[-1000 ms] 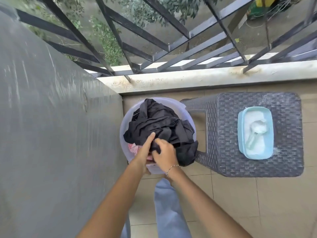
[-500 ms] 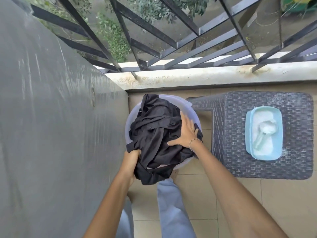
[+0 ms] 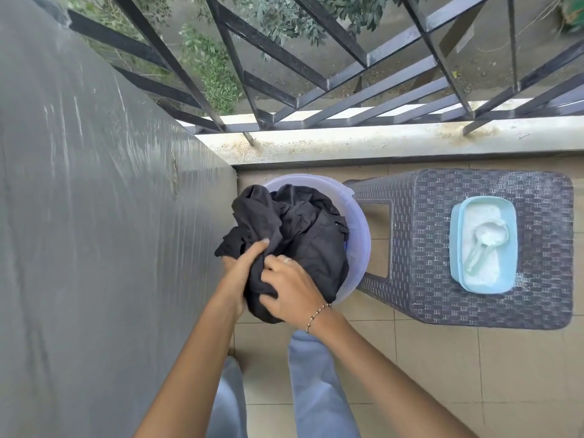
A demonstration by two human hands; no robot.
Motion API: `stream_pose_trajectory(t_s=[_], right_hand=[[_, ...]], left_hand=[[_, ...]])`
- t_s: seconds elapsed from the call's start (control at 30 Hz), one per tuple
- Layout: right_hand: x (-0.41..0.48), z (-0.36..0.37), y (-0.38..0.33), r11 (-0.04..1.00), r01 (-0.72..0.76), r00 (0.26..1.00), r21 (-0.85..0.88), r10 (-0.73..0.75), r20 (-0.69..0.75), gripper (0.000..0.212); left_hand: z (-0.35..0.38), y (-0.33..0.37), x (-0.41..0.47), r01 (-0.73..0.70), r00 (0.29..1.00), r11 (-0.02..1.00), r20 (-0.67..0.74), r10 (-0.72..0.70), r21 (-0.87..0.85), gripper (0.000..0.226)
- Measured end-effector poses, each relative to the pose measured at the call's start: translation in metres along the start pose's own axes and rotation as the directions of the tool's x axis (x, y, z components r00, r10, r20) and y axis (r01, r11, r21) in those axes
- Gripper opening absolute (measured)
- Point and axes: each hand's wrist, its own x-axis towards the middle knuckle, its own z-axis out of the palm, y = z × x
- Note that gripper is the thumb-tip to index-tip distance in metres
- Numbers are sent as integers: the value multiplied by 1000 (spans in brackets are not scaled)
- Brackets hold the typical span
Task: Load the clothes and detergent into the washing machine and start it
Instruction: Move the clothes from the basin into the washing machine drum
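Balcony tiles carry a pale plastic tub beside the woven stool, heaped with bunched black clothes with no clear long axis. Left hand and right hand both clutch the heap's near edge. On the stool, a detergent box runs lengthwise away from the person, its scoop handle pointing back toward them.

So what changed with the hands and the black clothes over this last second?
The right hand, flat on top of the black clothes half a second ago, has come back to the near edge beside the left hand; both now grip the bundle at the bucket's near side. The stool, detergent tub and scoop are unchanged.
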Motion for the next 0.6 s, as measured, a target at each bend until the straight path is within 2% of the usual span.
stream_pose_trajectory(t_s=[0.03,0.07,0.13,0.17,0.23,0.27,0.3,0.37,0.43,0.47,0.5,0.53,0.6], right_hand=[[-1,-5,-1,992,-24,999,122,20,42,20],[-2,-14,-2,954,-110,991,279,86,99,21],[-2,-32,6,771,-300,953,562,262,150,14],[0,-39,16,729,-324,932,603,356,71,13],[5,-43,48,800,-405,843,443,514,-157,21],[7,-42,64,773,-503,788,387,594,-162,32],[9,-40,79,679,-615,716,400,694,-77,48],[13,-30,103,358,-759,544,544,807,228,83],[16,-18,121,6,-718,460,696,754,469,108],[16,-11,127,-115,-678,457,726,707,539,114],[16,-5,131,-180,-656,474,733,659,585,113],[16,-4,128,-176,-662,492,728,630,600,104],[16,-8,118,-82,-667,541,740,630,557,62]], left_hand=[[-1,-1,4,-40,995,999,-92,39,-6,52],[-3,-1,5,-66,987,998,-150,65,-3,40],[-10,-2,5,-66,984,998,-166,65,1,30],[-13,0,2,-45,990,999,-137,43,-7,25],[-19,1,-9,13,1000,998,-16,-14,-59,15],[-20,3,-16,50,998,993,48,-45,-104,14],[-20,5,-25,80,992,986,107,-65,-146,18],[-18,11,-41,103,977,973,202,-61,-205,21],[-12,17,-58,113,958,970,281,-49,-214,22],[-10,17,-62,120,951,973,306,-56,-195,25],[-8,16,-64,129,947,975,315,-68,-178,25],[-7,16,-65,133,947,975,314,-73,-176,24],[-9,15,-61,159,952,965,292,-94,-208,20]])
